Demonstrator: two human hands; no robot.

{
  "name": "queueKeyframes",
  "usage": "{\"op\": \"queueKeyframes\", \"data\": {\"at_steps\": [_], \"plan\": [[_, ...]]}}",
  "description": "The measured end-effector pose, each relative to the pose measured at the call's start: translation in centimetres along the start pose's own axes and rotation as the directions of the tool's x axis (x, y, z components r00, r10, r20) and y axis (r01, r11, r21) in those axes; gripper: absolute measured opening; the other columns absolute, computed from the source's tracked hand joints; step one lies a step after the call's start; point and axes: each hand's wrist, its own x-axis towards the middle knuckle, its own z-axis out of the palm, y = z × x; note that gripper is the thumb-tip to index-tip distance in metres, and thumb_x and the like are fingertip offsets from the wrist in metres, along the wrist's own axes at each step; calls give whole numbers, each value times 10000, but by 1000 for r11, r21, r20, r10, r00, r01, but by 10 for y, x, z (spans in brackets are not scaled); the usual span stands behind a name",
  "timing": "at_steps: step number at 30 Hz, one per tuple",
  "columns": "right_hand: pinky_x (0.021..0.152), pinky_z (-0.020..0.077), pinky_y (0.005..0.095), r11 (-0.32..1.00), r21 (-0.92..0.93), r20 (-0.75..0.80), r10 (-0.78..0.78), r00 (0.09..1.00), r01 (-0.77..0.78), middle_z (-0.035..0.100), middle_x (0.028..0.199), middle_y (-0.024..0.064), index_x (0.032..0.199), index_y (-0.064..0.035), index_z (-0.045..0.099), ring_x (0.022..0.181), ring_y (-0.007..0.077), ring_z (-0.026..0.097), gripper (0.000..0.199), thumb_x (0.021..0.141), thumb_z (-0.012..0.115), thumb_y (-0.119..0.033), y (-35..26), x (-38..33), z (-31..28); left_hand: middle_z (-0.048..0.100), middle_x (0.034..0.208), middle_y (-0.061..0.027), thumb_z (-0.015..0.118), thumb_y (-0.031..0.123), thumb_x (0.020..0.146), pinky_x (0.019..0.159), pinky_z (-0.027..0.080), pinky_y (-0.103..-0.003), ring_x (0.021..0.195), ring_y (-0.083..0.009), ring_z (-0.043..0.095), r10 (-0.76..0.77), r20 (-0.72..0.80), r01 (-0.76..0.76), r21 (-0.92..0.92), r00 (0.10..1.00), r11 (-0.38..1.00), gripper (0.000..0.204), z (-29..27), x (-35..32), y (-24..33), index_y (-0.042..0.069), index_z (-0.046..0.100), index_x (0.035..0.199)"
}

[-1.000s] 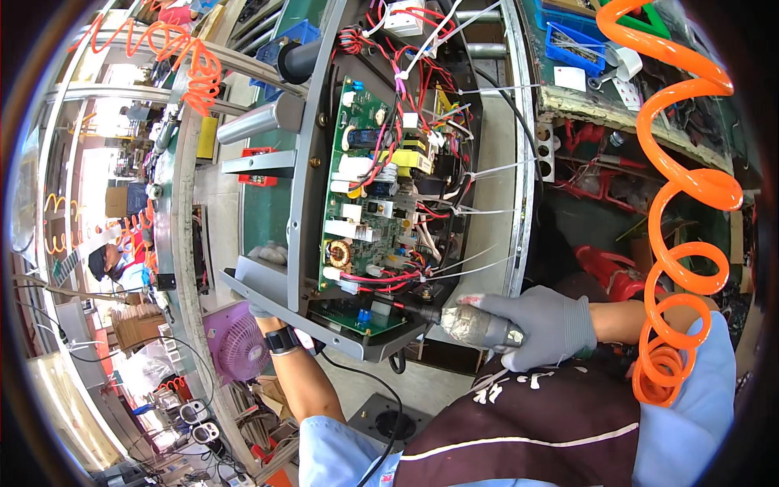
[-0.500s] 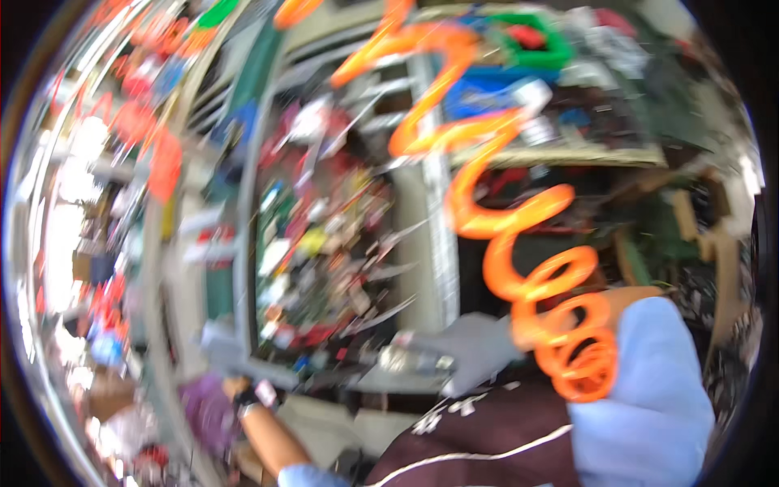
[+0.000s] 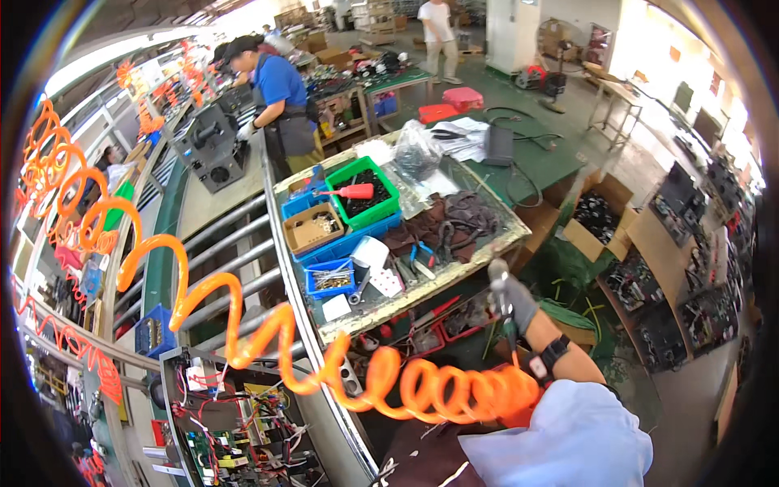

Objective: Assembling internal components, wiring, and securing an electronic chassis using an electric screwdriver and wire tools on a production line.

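Note:
My right hand [image 3: 523, 310], in a grey glove, is closed around a slim air screwdriver [image 3: 501, 286] just off the front right corner of the worktable [image 3: 454, 280]. An orange coiled hose [image 3: 422, 394] runs from the upper left to beside my right wrist. My left hand is out of view. At the lower left sits an open metal case [image 3: 235, 430] with wires and circuit boards inside. On the table are blue-handled pliers [image 3: 422, 258], a dark cloth [image 3: 466, 219] and a small blue tray of screws [image 3: 330, 278].
A green bin [image 3: 388, 188] of dark small parts carries a red-handled tool [image 3: 350, 191]. A roller conveyor [image 3: 243, 243] runs along the left. A co-worker [image 3: 280, 93] in blue stands by a black machine [image 3: 213, 146]. Cardboard boxes [image 3: 596, 215] stand at the right.
My view has swung to the right, from the open case toward the worktable. My left hand has left the picture. My right hand now shows, stretched out with the air screwdriver.

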Motion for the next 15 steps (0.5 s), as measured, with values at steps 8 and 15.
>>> {"op": "queueKeyframes", "data": {"at_steps": [8, 15], "plan": [[474, 430, 297, 930, -299, 133, -183, 974, 216, 554, 668, 31, 840, -115, 526, 526, 163, 521, 163, 812, 560, -272, -85, 196, 38, 360, 1368, -155, 521, 183, 861, 1064, 251, -364, 1262, -265, 346, 374, 145, -267, 915, 916, 301, 530, 82, -49, 34, -7, 342, 1322], [574, 444, 317, 774, -601, 232, -70, 970, 199, 572, 787, 52, 925, -94, 555, 662, 194, 537, 186, 841, 515, -256, -109, 359, 78, 421, 1322, -122, 344, 304, 972, 1054, 274, -320, 1231, -207, 388, 181, -512, -91, 195, 840, 977, 474, 128, -77, 28, -20, 367, 1316]]}}
